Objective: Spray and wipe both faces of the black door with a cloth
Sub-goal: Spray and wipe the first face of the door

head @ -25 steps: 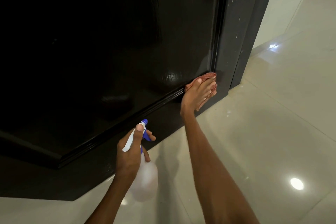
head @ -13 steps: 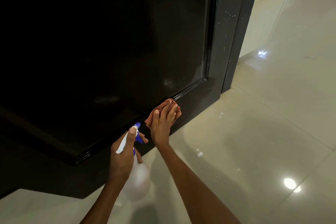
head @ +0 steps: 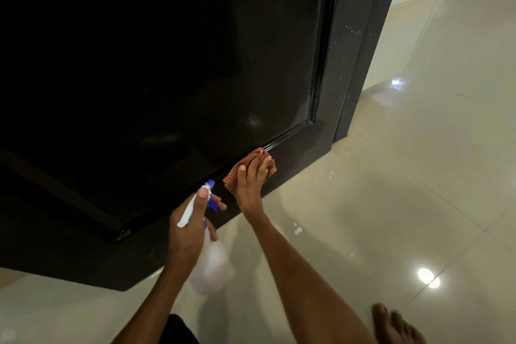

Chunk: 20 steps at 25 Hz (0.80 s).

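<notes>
Two hands are at work down low, and each has one thing in it. The right hand [head: 251,179] lies flat with straight fingers spread over one red-checked cloth [head: 237,174], pressing it against the lower rail of the door [head: 167,64], right on the raised moulding at the foot of the sunken panel. The left hand [head: 192,229] is just beside it, nearer the floor, fingers curled round the neck of one spray bottle [head: 209,265]; the thumb lies along the white top and the blue nozzle points at the door.

There is one door, black and glossy, standing on its bottom edge just above the tiles. The cloth sits a little short of the panel's bottom right corner. Past that corner comes the door's upright, speckled with pale spots, then the dark frame [head: 360,64] at its outer edge.

The floor [head: 391,176] to the right of the frame is pale shiny tile, wide open, with a few white drops near the door's foot and two bright light reflections. One bare foot [head: 396,327] shows at the bottom right, blurred.
</notes>
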{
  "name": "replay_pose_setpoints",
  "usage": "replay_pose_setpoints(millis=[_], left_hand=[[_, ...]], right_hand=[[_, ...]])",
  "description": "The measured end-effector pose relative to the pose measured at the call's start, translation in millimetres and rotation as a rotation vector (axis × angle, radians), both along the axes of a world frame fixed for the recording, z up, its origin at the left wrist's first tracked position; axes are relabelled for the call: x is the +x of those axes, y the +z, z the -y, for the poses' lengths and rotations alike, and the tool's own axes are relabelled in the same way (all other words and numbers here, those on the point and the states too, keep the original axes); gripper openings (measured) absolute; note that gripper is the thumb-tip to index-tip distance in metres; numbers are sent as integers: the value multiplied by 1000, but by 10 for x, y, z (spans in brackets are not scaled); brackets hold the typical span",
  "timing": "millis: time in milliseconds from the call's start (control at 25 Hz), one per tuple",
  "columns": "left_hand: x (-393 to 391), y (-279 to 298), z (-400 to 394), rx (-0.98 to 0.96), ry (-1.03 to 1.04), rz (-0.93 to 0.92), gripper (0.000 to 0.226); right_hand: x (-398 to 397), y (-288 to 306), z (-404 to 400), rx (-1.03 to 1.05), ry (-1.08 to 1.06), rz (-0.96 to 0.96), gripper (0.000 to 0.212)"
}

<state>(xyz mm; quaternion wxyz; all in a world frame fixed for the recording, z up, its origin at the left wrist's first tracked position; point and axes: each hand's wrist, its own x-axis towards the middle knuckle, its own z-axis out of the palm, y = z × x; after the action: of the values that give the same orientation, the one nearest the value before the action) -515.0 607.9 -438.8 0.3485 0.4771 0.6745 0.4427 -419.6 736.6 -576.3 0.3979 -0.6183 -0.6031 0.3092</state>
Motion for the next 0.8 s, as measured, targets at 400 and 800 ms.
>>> replay_pose_setpoints(millis=[400,800], left_hand=[[500,-170,-541,-24,6,-32,61],[1135,-296,-856,-42,31,-26,51]], right_hand=[[1053,452,-1001,-155,-424,-510,61],[1109,185,-966,-266,-537,-757,62]])
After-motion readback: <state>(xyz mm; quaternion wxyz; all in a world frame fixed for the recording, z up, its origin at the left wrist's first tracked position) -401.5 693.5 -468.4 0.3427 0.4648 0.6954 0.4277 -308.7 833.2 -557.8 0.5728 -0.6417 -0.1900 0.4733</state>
